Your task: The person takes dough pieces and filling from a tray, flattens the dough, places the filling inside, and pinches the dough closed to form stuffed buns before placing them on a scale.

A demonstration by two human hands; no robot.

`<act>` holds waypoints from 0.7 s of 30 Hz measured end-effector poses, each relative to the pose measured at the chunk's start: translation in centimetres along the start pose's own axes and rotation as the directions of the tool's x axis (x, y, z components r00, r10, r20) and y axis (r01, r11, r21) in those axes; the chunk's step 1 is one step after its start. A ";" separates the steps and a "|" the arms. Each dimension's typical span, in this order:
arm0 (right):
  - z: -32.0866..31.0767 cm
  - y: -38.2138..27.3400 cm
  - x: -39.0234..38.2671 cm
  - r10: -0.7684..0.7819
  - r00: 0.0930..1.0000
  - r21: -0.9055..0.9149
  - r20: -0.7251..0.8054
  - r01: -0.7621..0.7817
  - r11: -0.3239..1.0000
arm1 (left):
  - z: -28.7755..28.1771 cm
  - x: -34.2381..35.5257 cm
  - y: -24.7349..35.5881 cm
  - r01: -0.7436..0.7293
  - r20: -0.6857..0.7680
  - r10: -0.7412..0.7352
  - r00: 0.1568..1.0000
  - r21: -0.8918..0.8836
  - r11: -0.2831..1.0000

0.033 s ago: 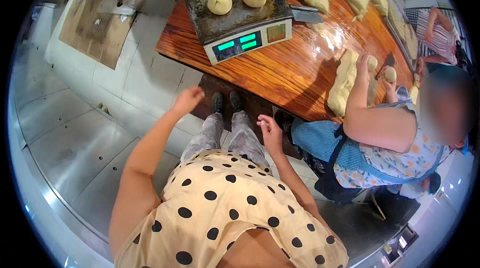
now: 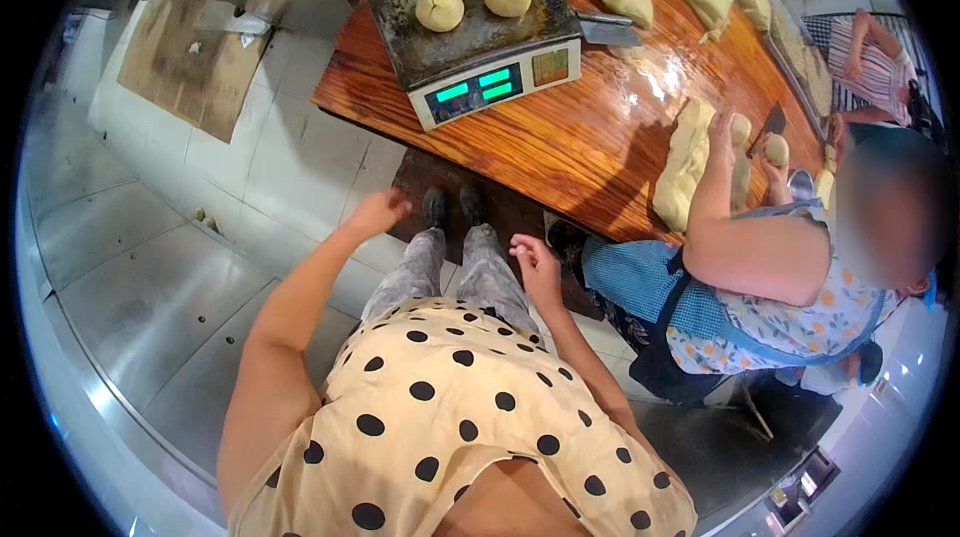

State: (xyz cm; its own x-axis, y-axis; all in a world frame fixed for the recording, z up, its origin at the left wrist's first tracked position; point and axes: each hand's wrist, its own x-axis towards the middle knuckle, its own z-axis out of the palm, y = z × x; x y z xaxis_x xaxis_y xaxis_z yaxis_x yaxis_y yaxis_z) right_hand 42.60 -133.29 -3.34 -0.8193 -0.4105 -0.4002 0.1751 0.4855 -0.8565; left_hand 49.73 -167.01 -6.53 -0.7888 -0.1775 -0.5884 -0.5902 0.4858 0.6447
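— Where are the two dough balls?
— Apart on the dark tray of the scale, which stands on the wooden table.
— And the hands?
— Near the table's edge. The left hand has loosely bent, slightly parted fingers; the right hand curls, but I can't tell whether its fingertips pinch.
— Further right?
— A co-worker holds a dough piece.

Cream & blk polka-dot top – mottled lt gry trousers – dk shoes.
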 end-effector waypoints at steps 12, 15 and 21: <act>-2.2 -2.1 -3.5 -0.124 0.973 -0.260 0.192 0.172 0.950 | 1.6 -5.5 0.2 0.084 0.011 -0.091 0.996 0.290 0.953; -3.7 -3.4 -5.0 -0.172 0.972 -0.274 0.161 0.211 0.938 | 2.5 -3.2 7.0 0.049 0.036 -0.052 0.998 0.095 0.994; -7.6 -1.6 -7.1 -0.223 0.973 -0.254 0.055 0.230 0.940 | 4.6 6.0 17.3 0.026 0.063 -0.025 0.998 -0.026 0.999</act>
State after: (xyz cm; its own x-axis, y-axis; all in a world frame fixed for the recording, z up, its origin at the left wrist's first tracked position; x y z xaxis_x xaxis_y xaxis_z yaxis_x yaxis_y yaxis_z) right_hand 44.00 -125.29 3.36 -0.8063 -0.5505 -0.2162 -0.1623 0.5575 -0.8142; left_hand 35.59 -155.69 -1.12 -0.7618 -0.1352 -0.6336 -0.6149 0.4588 0.6414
